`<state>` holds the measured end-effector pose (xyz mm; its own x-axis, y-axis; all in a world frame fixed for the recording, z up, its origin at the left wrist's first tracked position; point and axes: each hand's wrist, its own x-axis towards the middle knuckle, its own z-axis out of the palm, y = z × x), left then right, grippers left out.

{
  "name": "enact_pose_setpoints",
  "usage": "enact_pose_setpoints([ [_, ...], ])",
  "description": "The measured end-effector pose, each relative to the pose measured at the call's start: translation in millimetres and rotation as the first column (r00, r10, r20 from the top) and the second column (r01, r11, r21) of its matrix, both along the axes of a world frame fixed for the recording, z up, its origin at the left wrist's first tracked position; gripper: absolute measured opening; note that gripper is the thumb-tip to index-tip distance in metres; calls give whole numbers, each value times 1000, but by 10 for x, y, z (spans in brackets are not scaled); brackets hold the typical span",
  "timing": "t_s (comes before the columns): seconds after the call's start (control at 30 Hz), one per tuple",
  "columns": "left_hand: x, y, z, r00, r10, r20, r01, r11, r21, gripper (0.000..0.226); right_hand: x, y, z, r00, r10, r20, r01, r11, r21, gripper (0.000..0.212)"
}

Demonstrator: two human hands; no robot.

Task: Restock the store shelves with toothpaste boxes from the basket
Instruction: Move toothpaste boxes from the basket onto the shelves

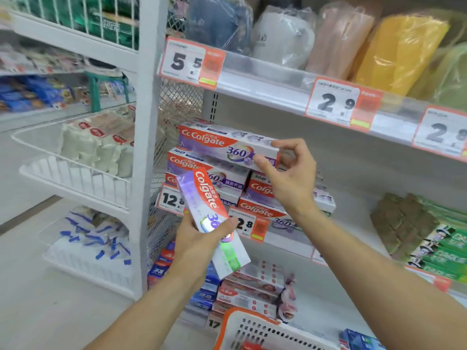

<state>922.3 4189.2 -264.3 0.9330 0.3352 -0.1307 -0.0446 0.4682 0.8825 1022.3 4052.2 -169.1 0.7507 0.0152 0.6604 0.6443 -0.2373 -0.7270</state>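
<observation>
The basket (pixel 243 329) is cut off by the bottom edge, its contents mostly out of view.

Floor: pale grey smooth floor (pixel 30 286), evenly lit.
Upright: white metal shelving post (pixel 149 122) between two bays.
Left bay: white wire rack baskets (pixel 75 178), stacked one above another.
Right bay: white metal shelf edge (pixel 265 89) (orange-and-white price tags (pixel 192 63) clipped along it).
Back: white diamond-mesh panel (pixel 182 102), beside a plain pale back wall (pixel 353 157).
</observation>
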Motion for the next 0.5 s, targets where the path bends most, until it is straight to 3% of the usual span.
enact_pose_setpoints([
  [0.17, 11, -29, -55, 1000, -20, 10, 20, 999, 34, 65, 287, 230, -108, 997, -67, 23, 71, 966, -249, 34],
  [0.33, 27, -30, -75, 999, -31, 12, 30, 998, 60, 66, 414, 276, -181, 951, -142, 275, 262, 844, -468, 36],
  [0.43, 50, -47, -82, 999, -35, 2, 35, 998, 60, 51, 453, 260, -122, 977, -90, 196, 187, 803, -566, 46],
  [0.5, 61, -68, -86, 999, -46, 2, 46, 997, 59, 55, 469, 226, -92, 980, -71, 187, 175, 754, -633, 55],
])
